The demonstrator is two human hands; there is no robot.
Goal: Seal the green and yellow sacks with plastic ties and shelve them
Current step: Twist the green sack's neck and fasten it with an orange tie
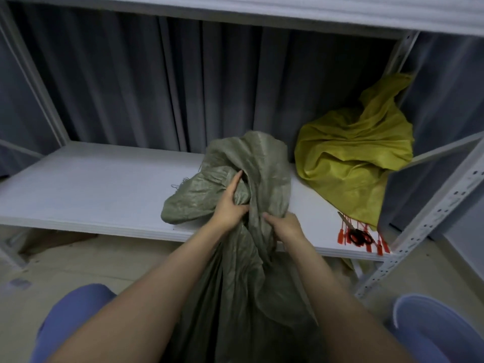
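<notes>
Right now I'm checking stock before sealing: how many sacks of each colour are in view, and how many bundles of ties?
Green sack, gripped by the left hand and right hand: 1
Yellow sack, on the shelf: 1
Bundle of red plastic ties, too tangled to count singly: 1
Total: 3

The green sack (243, 284) runs off the bottom edge; scissors (360, 235) (dark handles) lie half-buried under red ties (340, 235).

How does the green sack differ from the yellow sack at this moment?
The green sack is gripped by the left hand and right hand; the yellow sack is untouched. The green one hangs over the shelf edge; the yellow one sits on the shelf. Both look crumpled.
</notes>
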